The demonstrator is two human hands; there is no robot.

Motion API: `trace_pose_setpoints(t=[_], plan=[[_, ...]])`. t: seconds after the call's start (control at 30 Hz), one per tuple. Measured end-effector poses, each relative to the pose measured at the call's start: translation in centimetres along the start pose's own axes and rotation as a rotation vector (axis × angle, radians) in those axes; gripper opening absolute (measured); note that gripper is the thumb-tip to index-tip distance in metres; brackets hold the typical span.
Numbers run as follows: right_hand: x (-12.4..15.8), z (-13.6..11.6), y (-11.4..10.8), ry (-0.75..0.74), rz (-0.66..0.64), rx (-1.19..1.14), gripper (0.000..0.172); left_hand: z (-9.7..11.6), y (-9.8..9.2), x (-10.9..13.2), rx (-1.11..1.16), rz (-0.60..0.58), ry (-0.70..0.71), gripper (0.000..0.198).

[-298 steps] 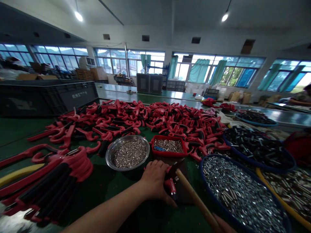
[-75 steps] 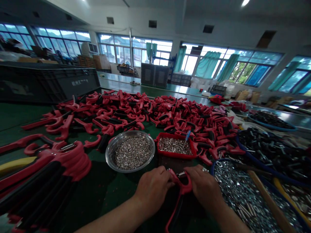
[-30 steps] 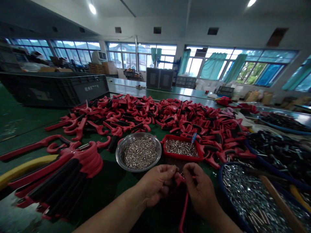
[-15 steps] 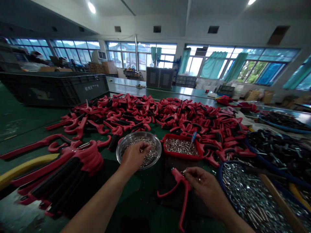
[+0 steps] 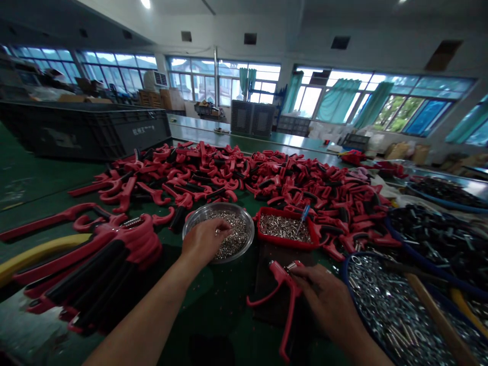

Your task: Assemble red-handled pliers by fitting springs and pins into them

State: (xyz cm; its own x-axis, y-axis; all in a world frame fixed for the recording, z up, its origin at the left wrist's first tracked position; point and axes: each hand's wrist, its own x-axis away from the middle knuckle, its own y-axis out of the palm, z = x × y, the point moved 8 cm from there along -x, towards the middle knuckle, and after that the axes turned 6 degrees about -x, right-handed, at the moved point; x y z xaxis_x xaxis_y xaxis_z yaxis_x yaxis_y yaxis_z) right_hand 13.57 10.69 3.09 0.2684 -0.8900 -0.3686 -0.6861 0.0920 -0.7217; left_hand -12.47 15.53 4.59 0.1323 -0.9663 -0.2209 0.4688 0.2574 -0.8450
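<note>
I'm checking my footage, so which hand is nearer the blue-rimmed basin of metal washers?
The right hand is nearer, just left of the basin's rim, at a red tool. The left hand is much farther away, over the steel bowl of small metal parts.

The red tool (image 5: 292, 315) is made from smooth plastic with a little gloss. The bowl (image 5: 251, 229) is polished stainless steel, and the small pieces (image 5: 232, 236) inside it are bright metal. The long handle (image 5: 434, 317) at right is plain light wood, quite smooth. The bench top (image 5: 224, 315) is dark green and looks matt. The big crate (image 5: 76, 134) is black plastic with a dull finish.
</note>
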Motion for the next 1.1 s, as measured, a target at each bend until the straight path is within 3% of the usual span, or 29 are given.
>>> trace_pose_setpoints(t=[0.13,0.3,0.4,0.53,0.77,1.1], plan=[[0.3,-0.2,-0.1,-0.027,0.004,-0.014,0.016,1.7,0.3,0.9,0.223,-0.003,0.045,0.015],[0.5,0.8,0.3,0.055,-0.021,-0.126,0.017,6.9,4.0,4.3,0.472,-0.258,0.254,0.013],[0.6,2.0,0.6,0.14,-0.031,-0.206,0.016,8.4,6.2,6.0,0.507,-0.38,0.293,0.014],[0.7,3.1,1.0,0.242,-0.05,-0.263,0.02,8.4,7.4,6.4,0.463,-0.376,0.296,0.011],[0.7,0.9,0.1,0.055,0.024,-0.049,0.018,8.3,7.7,6.4,0.319,-0.348,0.329,0.009],[0.7,0.8,0.7,0.003,-0.015,-0.02,0.019,8.3,7.4,6.4,0.279,-0.331,0.322,0.008]])
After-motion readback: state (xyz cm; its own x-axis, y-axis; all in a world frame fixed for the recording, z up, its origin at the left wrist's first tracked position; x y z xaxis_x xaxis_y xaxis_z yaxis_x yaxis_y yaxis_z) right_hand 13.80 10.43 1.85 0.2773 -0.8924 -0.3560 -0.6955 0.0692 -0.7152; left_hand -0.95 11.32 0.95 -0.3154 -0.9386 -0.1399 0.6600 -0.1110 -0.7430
